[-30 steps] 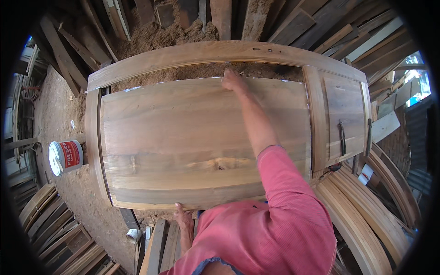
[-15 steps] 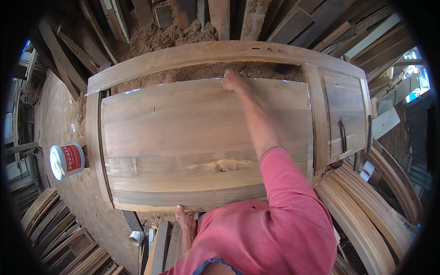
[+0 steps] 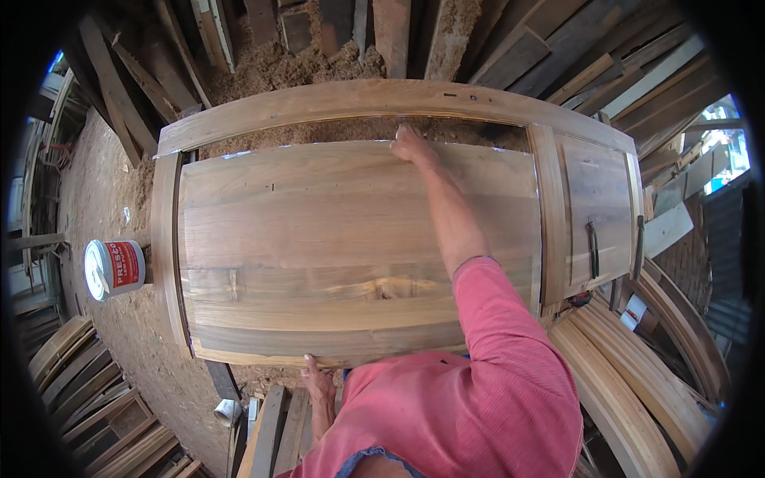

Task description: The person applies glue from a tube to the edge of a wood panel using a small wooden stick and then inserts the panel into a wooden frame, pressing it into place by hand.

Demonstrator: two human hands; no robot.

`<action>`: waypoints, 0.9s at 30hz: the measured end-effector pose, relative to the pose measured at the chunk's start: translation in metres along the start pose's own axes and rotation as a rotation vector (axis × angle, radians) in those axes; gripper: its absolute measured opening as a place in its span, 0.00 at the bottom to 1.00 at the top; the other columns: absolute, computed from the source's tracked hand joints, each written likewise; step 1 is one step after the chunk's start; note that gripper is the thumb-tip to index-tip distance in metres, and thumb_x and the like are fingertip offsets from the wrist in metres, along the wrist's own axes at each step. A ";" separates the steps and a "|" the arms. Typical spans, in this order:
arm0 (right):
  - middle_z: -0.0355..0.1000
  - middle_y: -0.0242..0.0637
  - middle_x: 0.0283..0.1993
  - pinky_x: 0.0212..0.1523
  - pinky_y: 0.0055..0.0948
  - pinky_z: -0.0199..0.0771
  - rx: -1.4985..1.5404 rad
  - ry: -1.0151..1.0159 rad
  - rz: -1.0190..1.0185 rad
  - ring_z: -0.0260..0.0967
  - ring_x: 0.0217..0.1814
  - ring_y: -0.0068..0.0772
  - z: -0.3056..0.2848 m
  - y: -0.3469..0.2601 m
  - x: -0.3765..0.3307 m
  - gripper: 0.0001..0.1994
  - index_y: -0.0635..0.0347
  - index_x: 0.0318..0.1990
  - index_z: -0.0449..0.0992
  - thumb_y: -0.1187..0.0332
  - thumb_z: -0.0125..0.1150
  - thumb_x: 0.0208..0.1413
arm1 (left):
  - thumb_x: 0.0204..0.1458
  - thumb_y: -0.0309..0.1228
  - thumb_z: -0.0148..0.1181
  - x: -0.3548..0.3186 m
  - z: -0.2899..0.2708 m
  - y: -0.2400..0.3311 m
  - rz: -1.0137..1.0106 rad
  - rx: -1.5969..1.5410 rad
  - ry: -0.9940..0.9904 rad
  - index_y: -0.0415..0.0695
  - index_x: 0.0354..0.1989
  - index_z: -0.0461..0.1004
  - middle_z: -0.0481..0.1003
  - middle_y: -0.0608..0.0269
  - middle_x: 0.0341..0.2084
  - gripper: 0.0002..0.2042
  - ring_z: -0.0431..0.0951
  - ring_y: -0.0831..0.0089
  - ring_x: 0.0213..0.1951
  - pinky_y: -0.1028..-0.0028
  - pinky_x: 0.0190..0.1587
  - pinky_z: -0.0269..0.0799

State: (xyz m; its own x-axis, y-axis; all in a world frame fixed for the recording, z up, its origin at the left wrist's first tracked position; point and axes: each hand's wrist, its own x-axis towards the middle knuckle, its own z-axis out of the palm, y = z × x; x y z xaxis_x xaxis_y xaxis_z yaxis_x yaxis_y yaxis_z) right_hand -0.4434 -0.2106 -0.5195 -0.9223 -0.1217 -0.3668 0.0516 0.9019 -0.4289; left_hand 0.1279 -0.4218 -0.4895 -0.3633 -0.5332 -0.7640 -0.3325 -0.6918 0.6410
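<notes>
wood panel (image 3: 335, 239) long axis left-right; right hand (image 3: 410, 146) fingers curled over far edge; left hand (image 3: 317, 381) gripping near edge

smooth matt wood panel (image 3: 351, 239), bare wood frame (image 3: 382, 99), glossy metal can (image 3: 114, 269)
</notes>
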 end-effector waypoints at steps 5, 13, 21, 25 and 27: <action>0.62 0.60 0.66 0.69 0.48 0.59 0.031 -0.013 0.000 0.57 0.71 0.58 -0.003 -0.007 0.000 0.26 0.70 0.60 0.67 0.65 0.55 0.55 | 0.61 0.48 0.58 0.004 -0.001 -0.006 -0.003 0.008 0.043 0.42 0.46 0.70 0.78 0.56 0.34 0.20 0.81 0.64 0.29 0.68 0.27 0.78; 0.55 0.51 0.73 0.73 0.54 0.50 -0.004 -0.067 0.013 0.51 0.75 0.51 -0.003 0.002 0.024 0.30 0.62 0.69 0.56 0.68 0.47 0.57 | 0.61 0.48 0.58 0.009 0.016 0.001 0.010 0.000 0.038 0.41 0.47 0.69 0.78 0.55 0.34 0.20 0.81 0.63 0.29 0.67 0.27 0.79; 0.58 0.57 0.69 0.71 0.47 0.55 -0.022 -0.015 -0.030 0.53 0.73 0.55 -0.006 0.005 0.044 0.29 0.67 0.65 0.60 0.64 0.53 0.56 | 0.61 0.47 0.58 0.021 0.021 -0.004 -0.027 -0.001 0.032 0.41 0.47 0.69 0.78 0.55 0.34 0.20 0.81 0.64 0.28 0.68 0.26 0.78; 0.57 0.56 0.70 0.72 0.48 0.53 -0.035 -0.040 -0.041 0.50 0.74 0.54 -0.017 -0.020 0.034 0.29 0.66 0.65 0.60 0.63 0.53 0.56 | 0.60 0.47 0.59 0.026 0.024 -0.004 -0.013 -0.026 0.054 0.41 0.46 0.69 0.77 0.56 0.33 0.20 0.80 0.64 0.26 0.68 0.25 0.77; 0.57 0.56 0.70 0.72 0.49 0.53 -0.030 -0.047 -0.016 0.50 0.75 0.54 -0.021 -0.012 0.038 0.29 0.65 0.64 0.61 0.62 0.53 0.56 | 0.60 0.47 0.59 0.027 0.031 -0.001 -0.008 -0.020 0.050 0.41 0.46 0.69 0.77 0.56 0.33 0.20 0.80 0.64 0.26 0.68 0.25 0.77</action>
State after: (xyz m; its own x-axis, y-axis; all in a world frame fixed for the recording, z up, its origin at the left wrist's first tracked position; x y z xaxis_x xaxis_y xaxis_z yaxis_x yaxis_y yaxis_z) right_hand -0.4873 -0.2176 -0.5110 -0.9039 -0.1547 -0.3987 0.0250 0.9116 -0.4104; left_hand 0.0918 -0.4207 -0.5087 -0.3166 -0.5513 -0.7720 -0.3170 -0.7055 0.6338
